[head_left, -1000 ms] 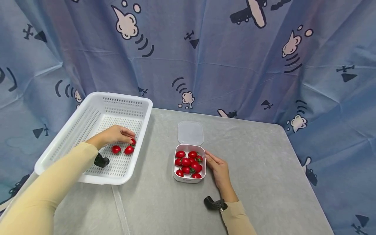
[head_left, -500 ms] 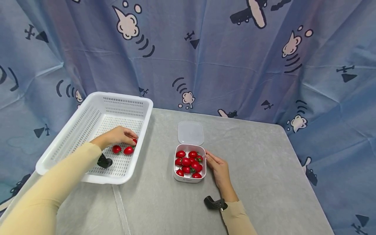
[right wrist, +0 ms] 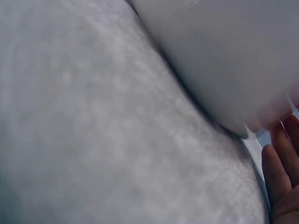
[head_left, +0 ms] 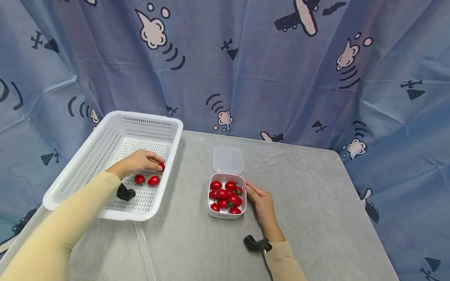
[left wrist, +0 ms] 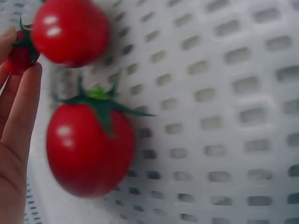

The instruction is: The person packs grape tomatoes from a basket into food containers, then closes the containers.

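My left hand (head_left: pixel 140 160) is inside the white perforated basket (head_left: pixel 159 199), near its right wall. Its thumb and fingers pinch a cherry tomato (left wrist: pixel 19 58) with a green calyx. Two more red cherry tomatoes lie on the basket floor, the nearer one (head_left: pixel 153 180) beside the other tomato (head_left: pixel 139 179). In the left wrist view these two loom large in front of the hand. My right hand (head_left: pixel 263 205) rests against the right side of a small white container (head_left: pixel 225 216), its fingers (right wrist: pixel 275 170) fairly straight along the wall. Several cherry tomatoes (head_left: pixel 222 194) fill the container.
A translucent square lid (head_left: pixel 227 160) lies flat right behind the container. Everything stands on a grey cloth-covered table (head_left: pixel 316 203). A blue patterned curtain (head_left: pixel 197 50) hangs along the table's back edge. Each wrist wears a black camera, such as the right one (head_left: pixel 257 244).
My left hand has shifted slightly right and now lifts the pinched tomato a little beside the basket wall. The right hand and container have stayed in place.
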Demonstrator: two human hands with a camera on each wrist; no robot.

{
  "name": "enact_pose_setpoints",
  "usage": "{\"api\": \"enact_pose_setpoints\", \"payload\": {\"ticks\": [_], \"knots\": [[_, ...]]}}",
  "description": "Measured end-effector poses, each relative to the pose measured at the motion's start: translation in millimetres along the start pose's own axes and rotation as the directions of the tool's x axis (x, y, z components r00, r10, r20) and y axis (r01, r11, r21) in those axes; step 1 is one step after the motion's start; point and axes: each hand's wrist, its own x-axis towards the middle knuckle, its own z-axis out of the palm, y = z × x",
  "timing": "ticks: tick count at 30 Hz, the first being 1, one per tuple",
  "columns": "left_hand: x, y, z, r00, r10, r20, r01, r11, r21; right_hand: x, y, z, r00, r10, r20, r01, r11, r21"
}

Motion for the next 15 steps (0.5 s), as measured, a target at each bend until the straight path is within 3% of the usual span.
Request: {"api": "enact_pose_setpoints", "payload": {"ticks": [9, 15], "knots": [[-6.9, 5.2, -15.2, 0.994, 0.013, -0.104, -0.027, 0.99, -0.138, -0.3, -1, 1, 1.0, 0.008, 0.002, -0.008, 1.0, 0.009], [-10.3, 18.4, -20.9, 0.985, 0.051, -0.166, -0.085, 0.974, -0.211, -0.3, 0, 2, 1.0, 0.01, -0.003, -0.01, 1.0, 0.003]]}}
